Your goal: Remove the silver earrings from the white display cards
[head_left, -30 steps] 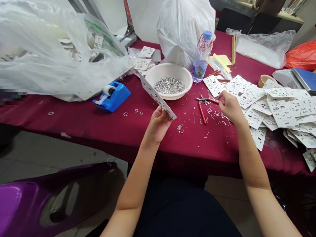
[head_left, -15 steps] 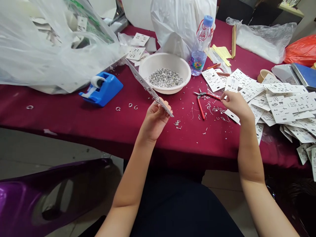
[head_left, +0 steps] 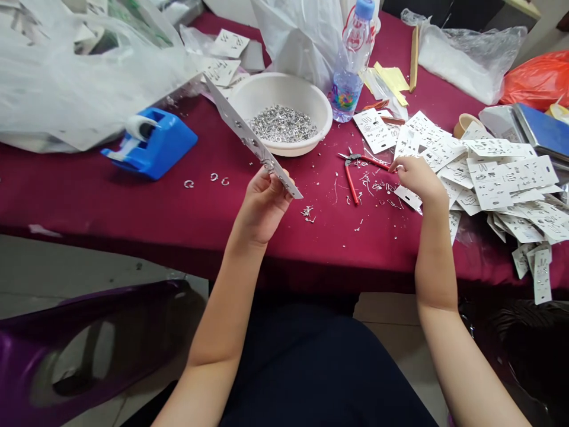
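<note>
My left hand (head_left: 267, 201) is closed on the lower end of a white jewellery card (head_left: 237, 126), held tilted above the table; small metal pieces are fixed to its face. On the right, my right hand (head_left: 422, 179) is bent down with fingers pinched at the end of one red handle of the pliers (head_left: 351, 185). Whether those fingertips grip the handle or a small piece beside it is hidden. The pliers lie spread on the cloth. Loose silver rings and wire bits (head_left: 377, 186) are scattered near them, and a small pile of metal pieces (head_left: 307, 212) lies between my hands.
A white bowl (head_left: 326, 121) of small metal rings stands behind the card, beside a water bottle (head_left: 345, 92). Left is a blue tape dispenser (head_left: 166, 145) before plastic bags (head_left: 146, 83). Heaped jewellery cards (head_left: 511, 178) cover the right side. A purple chair (head_left: 26, 356) stands lower left.
The view has shifted, so the table things sit a little further left and higher. My left hand still holds the card, and my right hand stays by the pliers' handle.
</note>
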Demonstrator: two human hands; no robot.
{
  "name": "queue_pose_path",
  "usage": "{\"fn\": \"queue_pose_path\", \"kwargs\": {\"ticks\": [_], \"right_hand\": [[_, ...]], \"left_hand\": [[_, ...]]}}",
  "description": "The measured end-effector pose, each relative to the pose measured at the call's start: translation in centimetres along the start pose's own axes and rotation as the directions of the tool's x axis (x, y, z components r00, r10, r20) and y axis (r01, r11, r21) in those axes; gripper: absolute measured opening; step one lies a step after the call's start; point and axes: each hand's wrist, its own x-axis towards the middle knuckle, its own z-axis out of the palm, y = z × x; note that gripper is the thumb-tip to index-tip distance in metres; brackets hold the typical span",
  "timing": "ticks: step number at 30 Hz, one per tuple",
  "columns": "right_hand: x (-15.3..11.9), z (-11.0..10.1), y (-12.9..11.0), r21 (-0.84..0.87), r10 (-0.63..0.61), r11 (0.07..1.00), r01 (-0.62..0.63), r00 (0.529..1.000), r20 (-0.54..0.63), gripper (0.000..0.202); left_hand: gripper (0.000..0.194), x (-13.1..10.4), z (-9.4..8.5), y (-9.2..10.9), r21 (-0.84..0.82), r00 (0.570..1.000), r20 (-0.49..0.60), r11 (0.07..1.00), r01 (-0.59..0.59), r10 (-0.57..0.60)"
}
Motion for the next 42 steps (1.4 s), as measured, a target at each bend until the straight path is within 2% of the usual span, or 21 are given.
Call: {"fn": "queue_pose_path", "kwargs": {"ticks": [4,8,16,23,33,37,40,42], "right_hand": [[0.2,0.3,0.0,0.022,0.004,1.000,-0.004,1.000,-0.001,0.041],[0.4,0.8,-0.4,0.030,-0.044,0.999,0.043,0.999,0.016,0.042],[0.8,1.6,-0.2,0.041,-0.082,0.996,0.083,0.996,-0.030,0.044],[0.8,2.1,-0.4,-0.005,-0.118,0.993,0.118,0.993,-0.030,0.043],[0.4,1.8,-1.0,0.064,-0.174,0.982,0.180,0.981,-0.085,0.046],[0.9,3.1,-1.4,0.018,-0.262,0.963,0.270,0.946,-0.189,0.049],[1.5,4.6,-2.0,-0.047,-0.358,0.932,0.358,0.897,-0.260,0.042],[2.0,5.5,-2.3,-0.065,-0.379,0.924,0.376,0.887,-0.263,0.036]], "left_hand": [[0.033,0.0,0.3,0.1,0.014,0.999,-0.042,1.000,0.010,-0.010],[0.031,-0.1,0.5,0.1,0.022,0.999,-0.042,1.000,0.017,-0.017],[0.027,0.0,0.3,-0.1,0.025,0.999,-0.050,1.000,0.009,-0.008],[0.037,-0.1,0.5,-0.2,0.013,0.999,-0.044,1.000,-0.009,0.010],[0.025,0.0,0.1,-0.3,0.016,0.999,-0.039,1.000,-0.012,0.013],[0.027,0.0,0.4,-0.1,0.009,0.999,-0.042,1.000,-0.010,0.011],[0.027,-0.1,0.6,0.0,0.016,0.999,-0.054,1.000,0.000,0.001],[0.025,-0.1,0.6,0.0,0.013,0.998,-0.056,1.000,0.007,-0.006]]}}
